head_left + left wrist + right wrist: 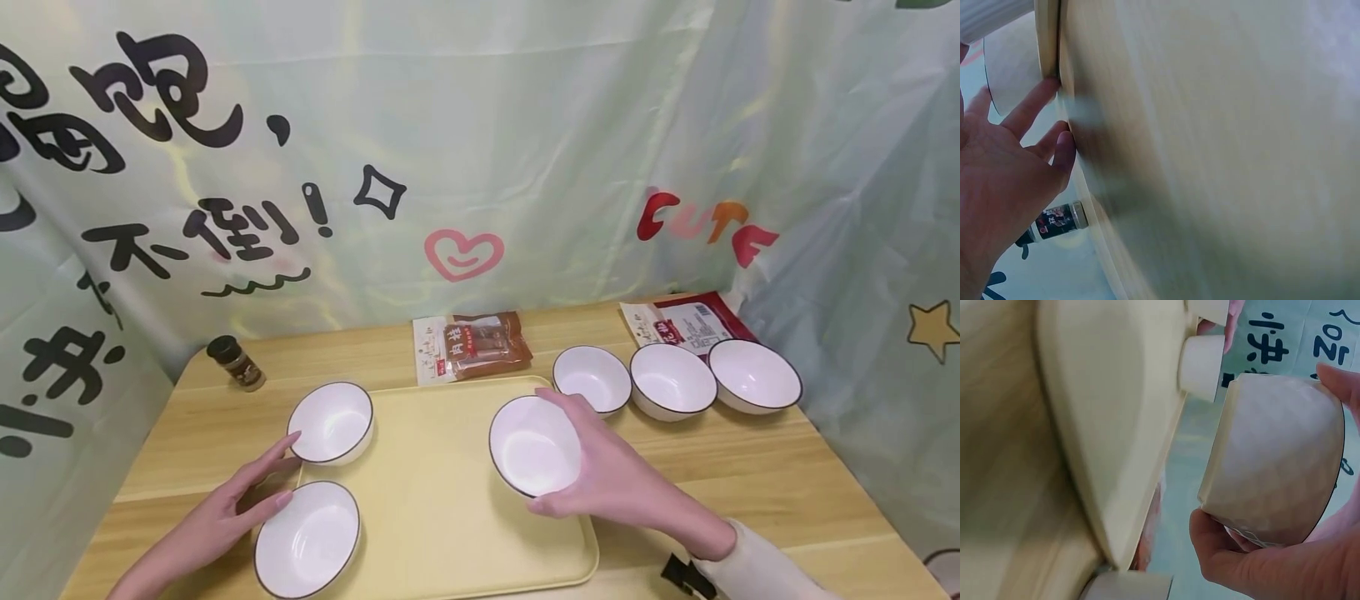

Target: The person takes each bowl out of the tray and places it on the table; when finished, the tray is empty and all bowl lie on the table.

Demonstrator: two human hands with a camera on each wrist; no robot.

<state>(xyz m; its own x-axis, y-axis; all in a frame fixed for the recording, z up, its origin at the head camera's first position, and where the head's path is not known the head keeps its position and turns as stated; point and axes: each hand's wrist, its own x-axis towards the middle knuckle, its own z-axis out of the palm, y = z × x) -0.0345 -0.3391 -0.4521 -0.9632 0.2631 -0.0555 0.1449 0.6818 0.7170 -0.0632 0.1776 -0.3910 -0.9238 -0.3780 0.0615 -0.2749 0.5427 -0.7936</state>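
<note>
My right hand (618, 475) grips a white, dark-rimmed bowl (535, 446) by its side, raised above the right part of a pale yellow tray (450, 508). Up close in the right wrist view, the same bowl (1282, 456) shows a faceted outside, with fingers and thumb spread around it. At the tray's left edge stand two similar bowls, an upper one (332, 422) and a lower one (307, 539). Between them lies my left hand (210, 512), fingers loosely extended, index fingertip by the upper bowl's rim and thumb by the lower bowl's rim.
Three more white bowls (592, 379) stand in a row at the back right. Behind the tray lies a brown spice packet (480, 343), with a red packet (690, 323) farther right. A small black-capped jar (236, 362) stands back left. A printed curtain (465, 167) hangs behind the table.
</note>
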